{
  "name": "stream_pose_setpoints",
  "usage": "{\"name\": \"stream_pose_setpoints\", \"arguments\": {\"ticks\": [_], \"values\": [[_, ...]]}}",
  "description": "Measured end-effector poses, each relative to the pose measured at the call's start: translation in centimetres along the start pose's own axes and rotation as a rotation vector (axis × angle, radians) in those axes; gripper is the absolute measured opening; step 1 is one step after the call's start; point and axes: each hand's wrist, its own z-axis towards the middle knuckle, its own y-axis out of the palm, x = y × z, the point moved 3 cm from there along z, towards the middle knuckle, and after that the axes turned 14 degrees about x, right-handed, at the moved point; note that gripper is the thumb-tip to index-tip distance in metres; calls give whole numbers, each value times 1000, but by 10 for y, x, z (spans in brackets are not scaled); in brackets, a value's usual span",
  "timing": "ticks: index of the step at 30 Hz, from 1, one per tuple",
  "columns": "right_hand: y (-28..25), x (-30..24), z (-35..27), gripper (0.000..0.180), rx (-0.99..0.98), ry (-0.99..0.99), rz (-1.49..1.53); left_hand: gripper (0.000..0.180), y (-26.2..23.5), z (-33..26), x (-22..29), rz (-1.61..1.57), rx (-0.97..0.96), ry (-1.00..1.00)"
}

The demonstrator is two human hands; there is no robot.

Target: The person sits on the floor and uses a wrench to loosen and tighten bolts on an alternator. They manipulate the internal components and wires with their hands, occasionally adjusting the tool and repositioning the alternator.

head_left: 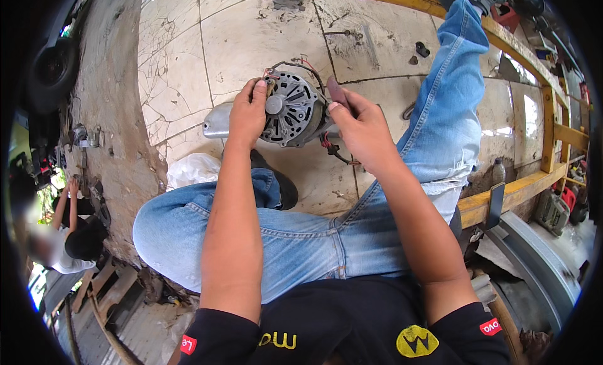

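Note:
A round grey metal alternator (292, 107) with slotted vents and a raised centre cap is on the tiled floor between my legs. My left hand (249, 108) grips its left rim, the thumb near a small terminal at the upper left. Between thumb and fingers of my right hand (364, 119), just off the alternator's right side, is a thin reddish-brown strip (337, 92) that looks like sandpaper. A dark cable (301, 66) with red wires curves over the top of the alternator, and more wiring (333, 149) hangs at its lower right. A smooth grey metal piece (217, 121) juts out at the left.
Loose bolts (352, 34) and a small black part (422, 49) lie on the far tiles. A white plastic bag (193, 170) sits by my left knee. Yellow frame bars (512, 192) run along the right, with a phone (495, 205) leaning there. Another person (69, 242) is at the far left.

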Motion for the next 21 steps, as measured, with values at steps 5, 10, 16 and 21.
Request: {"name": "stream_pose_setpoints", "arguments": {"ticks": [5,10,16,21], "values": [[10,23,2,36,5,-134,36,60,-5,5,-6,16,-4,-108],[18,33,0,38,27,-217,25,63,-7,-4,-6,85,10,-110],[50,20,-6,38,-52,-328,-167,62,-3,-4,-17,-8,7,-69],[71,2,8,39,-182,-254,-403,61,-2,-11,-11,110,87,-18]]}}
